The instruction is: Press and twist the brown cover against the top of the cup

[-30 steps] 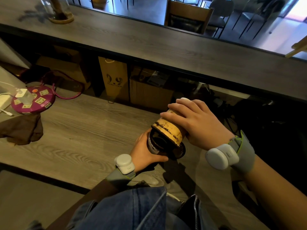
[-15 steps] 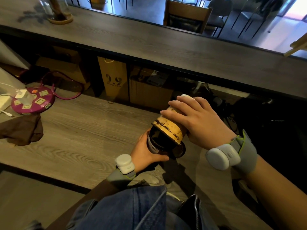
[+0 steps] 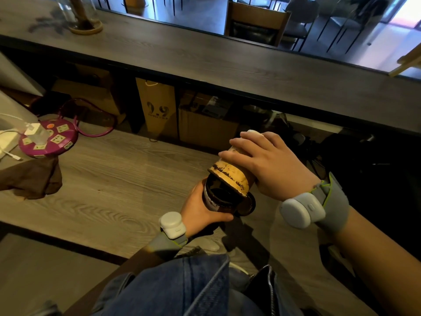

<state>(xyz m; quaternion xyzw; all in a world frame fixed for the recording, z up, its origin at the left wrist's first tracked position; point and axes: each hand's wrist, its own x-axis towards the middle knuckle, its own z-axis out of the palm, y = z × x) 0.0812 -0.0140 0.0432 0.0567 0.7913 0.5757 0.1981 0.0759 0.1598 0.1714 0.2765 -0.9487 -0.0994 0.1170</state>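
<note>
Left hand [image 3: 200, 208] wrapped round a dark jar [image 3: 219, 201], low at centre, above the wooden floor [image 3: 109, 179]. Right hand [image 3: 268, 165] curled over a tilted yellow-brown container [image 3: 232, 174], rim meeting the jar's mouth. Far left: round purple power strip [image 3: 49, 139], brown cloth [image 3: 29, 179] just near of it.

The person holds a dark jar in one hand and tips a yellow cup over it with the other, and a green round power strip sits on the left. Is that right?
Nearly. The power strip is purple, not green; the head view shows it. The rest holds: the left hand holds the dark jar and the right hand tips the yellow cup over it.
</note>
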